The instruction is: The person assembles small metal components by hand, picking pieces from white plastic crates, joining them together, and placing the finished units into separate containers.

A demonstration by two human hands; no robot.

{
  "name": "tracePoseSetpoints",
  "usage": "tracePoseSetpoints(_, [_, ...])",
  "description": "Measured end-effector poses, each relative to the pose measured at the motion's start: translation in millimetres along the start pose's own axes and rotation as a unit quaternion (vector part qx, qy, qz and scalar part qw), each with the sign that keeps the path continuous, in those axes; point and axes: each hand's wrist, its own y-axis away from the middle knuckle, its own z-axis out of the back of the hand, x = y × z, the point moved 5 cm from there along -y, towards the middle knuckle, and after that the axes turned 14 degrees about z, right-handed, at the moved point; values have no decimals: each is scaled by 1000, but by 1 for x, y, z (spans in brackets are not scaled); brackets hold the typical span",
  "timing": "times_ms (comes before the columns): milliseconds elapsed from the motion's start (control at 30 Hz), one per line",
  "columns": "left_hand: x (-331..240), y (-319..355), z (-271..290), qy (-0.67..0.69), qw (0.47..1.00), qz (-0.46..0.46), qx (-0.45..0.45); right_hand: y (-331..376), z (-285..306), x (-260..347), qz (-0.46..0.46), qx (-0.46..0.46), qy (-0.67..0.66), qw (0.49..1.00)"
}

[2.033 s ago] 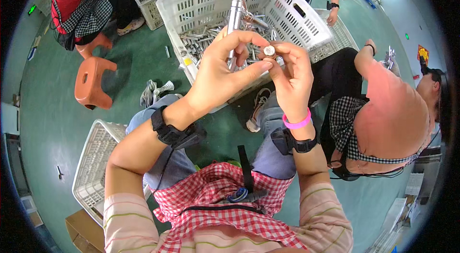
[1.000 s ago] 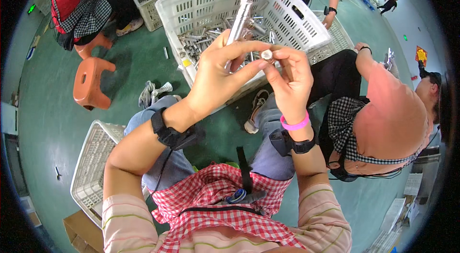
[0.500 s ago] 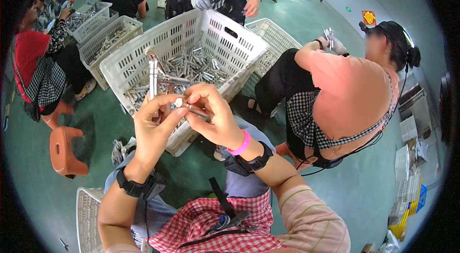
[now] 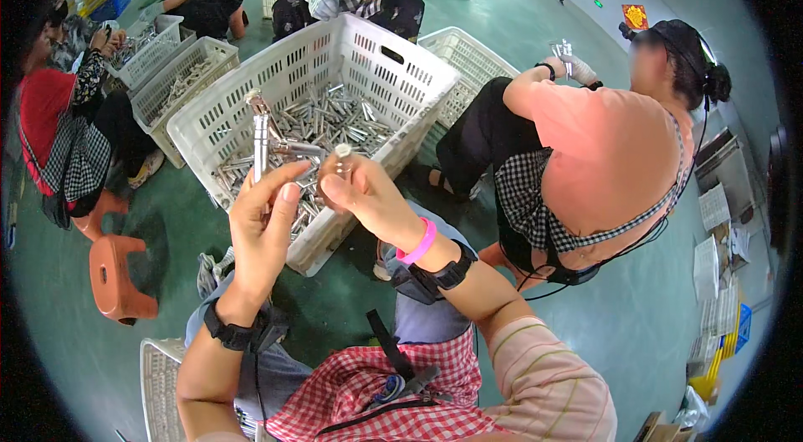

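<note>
My left hand holds several silver metal expansion bolts that stick up past its fingers, one upright and another slanting right. Its thumb and forefinger are parted on the side facing my right hand. My right hand, with a pink band at the wrist, is closed on another expansion bolt. Only the pale tip of that one shows; fingers and blur hide the rest. Both hands are raised over the near edge of a big white plastic crate, where many loose silver bolts lie heaped.
Across the crate sits a person with a gloved hand. Close on my right, a person in a pink top holds metal pieces. More crates and people are at the left, with an orange stool. Another white crate stands beside my left leg.
My right hand has drawn slightly away from my left and turned its bolt upright. My left thumb and forefinger have let go of the bolt's end. The person opposite has brought both hands together.
</note>
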Motion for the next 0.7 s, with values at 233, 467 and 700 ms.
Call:
tracePoseSetpoints(233, [8, 3, -6, 31, 997, -19, 74, 5, 15, -16, -19, -83, 40, 996])
tracePoseSetpoints(467, [13, 0, -14, 113, 988, 28, 98, 5, 6, -2, 79, -53, 95, 991])
tracePoseSetpoints(700, [19, -13, -10, 138, 986, 68, 57, 6, 8, -9, 32, -77, 88, 993])
